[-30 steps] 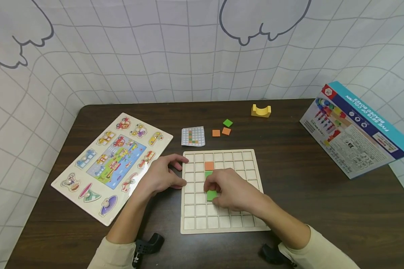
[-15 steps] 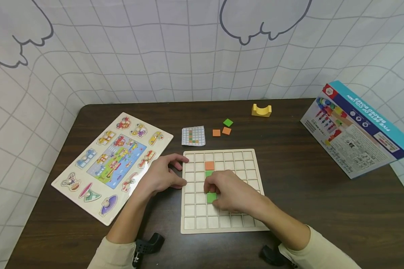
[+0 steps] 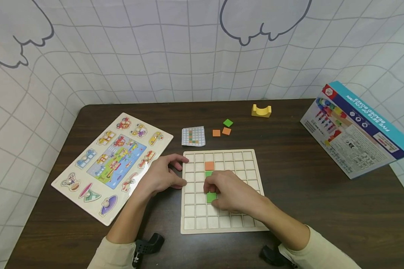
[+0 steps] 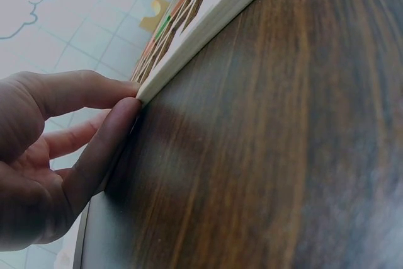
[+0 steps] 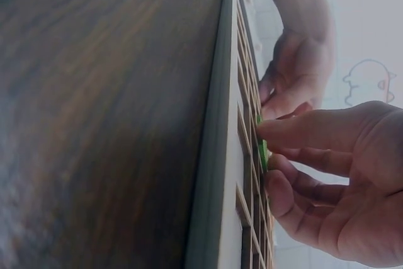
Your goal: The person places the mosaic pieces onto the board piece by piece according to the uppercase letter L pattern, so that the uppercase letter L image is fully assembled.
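Observation:
A pale wooden grid board [image 3: 192, 223] lies on the dark table. My left hand [image 3: 163, 173] rests at its left edge, thumb and index fingertips touching the side, as the left wrist view also shows. With my right hand [image 3: 237, 190] I pinch a green square tile [image 3: 211, 197] at a cell near the board's middle; in the right wrist view the tile [image 5: 262, 146] sits between fingertips and thumb, level with the grid. Farther up the same column lie an orange tile [image 3: 209, 166] and another green tile [image 3: 208, 173], partly hidden by my right hand.
Behind the board are a small pattern card [image 3: 193, 136], two orange tiles [image 3: 216, 133] and a green tile [image 3: 227, 122]. A yellow curved block [image 3: 261, 111] stands at the back. To the left lies a picture knob puzzle [image 3: 112, 168], to the right a printed box [image 3: 353, 134].
The green tile under my right hand has shifted slightly toward me and now lies flatter in its cell. The left hand stays at the board's edge.

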`<action>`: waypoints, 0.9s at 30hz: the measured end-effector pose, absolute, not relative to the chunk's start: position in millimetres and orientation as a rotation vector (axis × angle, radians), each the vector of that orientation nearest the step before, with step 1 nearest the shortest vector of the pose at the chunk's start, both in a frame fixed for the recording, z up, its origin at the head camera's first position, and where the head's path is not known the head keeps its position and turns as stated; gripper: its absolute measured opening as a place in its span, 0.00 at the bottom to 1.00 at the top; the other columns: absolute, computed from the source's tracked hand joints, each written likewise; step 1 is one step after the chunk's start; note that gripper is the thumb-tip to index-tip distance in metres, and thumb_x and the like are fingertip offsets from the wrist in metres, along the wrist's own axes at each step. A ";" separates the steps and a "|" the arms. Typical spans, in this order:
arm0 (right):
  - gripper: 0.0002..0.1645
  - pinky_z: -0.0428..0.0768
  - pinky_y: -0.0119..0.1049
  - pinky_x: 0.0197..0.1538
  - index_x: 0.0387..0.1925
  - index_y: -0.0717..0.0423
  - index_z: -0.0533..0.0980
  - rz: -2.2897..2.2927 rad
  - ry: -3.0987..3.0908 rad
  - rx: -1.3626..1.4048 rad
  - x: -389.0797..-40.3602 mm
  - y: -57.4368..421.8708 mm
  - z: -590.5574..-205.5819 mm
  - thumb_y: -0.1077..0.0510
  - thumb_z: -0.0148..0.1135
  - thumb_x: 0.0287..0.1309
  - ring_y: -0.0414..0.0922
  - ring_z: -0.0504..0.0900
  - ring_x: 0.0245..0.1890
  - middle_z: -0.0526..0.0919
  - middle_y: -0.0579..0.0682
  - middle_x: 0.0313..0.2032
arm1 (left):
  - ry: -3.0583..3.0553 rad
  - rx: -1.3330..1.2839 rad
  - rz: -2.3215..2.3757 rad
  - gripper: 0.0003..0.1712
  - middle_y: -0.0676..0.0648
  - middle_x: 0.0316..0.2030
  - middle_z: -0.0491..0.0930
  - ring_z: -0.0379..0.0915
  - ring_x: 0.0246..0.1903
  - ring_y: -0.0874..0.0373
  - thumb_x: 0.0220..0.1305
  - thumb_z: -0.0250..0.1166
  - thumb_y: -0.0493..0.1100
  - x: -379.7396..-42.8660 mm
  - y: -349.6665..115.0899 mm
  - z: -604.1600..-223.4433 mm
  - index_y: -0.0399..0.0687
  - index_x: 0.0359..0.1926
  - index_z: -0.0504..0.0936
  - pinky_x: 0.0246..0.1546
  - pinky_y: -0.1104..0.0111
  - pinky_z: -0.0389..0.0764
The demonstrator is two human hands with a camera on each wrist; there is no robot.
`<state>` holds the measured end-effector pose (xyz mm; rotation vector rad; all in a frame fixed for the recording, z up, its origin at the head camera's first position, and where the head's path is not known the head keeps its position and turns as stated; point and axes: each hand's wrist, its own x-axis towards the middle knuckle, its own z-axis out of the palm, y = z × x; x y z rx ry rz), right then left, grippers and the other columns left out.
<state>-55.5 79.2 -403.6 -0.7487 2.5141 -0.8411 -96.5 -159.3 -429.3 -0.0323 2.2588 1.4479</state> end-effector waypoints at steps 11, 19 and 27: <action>0.15 0.75 0.37 0.39 0.34 0.50 0.83 -0.846 2.529 -0.764 -56.2 80.6 -402.1 0.70 0.74 0.46 0.43 0.76 0.33 0.80 0.44 0.29 | 2.263 -0.038 1.442 0.36 0.40 0.45 0.74 0.85 0.24 0.55 0.47 0.78 0.25 -96.9 -159.3 -429.5 0.47 0.59 0.82 0.29 0.60 0.89; 0.15 0.77 0.37 0.40 0.34 0.50 0.83 -0.858 2.533 -0.751 -58.8 84.1 -400.4 0.69 0.75 0.47 0.43 0.77 0.33 0.82 0.44 0.30 | 2.258 -0.038 1.454 0.36 0.39 0.45 0.74 0.85 0.23 0.55 0.46 0.77 0.24 -96.0 -159.3 -429.1 0.46 0.58 0.83 0.29 0.60 0.89; 0.15 0.76 0.35 0.40 0.34 0.50 0.84 -0.865 2.572 -0.725 -64.3 89.5 -397.9 0.69 0.74 0.45 0.41 0.75 0.33 0.82 0.44 0.31 | 2.255 -0.030 1.462 0.36 0.39 0.45 0.74 0.85 0.23 0.55 0.46 0.77 0.23 -95.9 -158.8 -428.4 0.45 0.59 0.83 0.29 0.59 0.90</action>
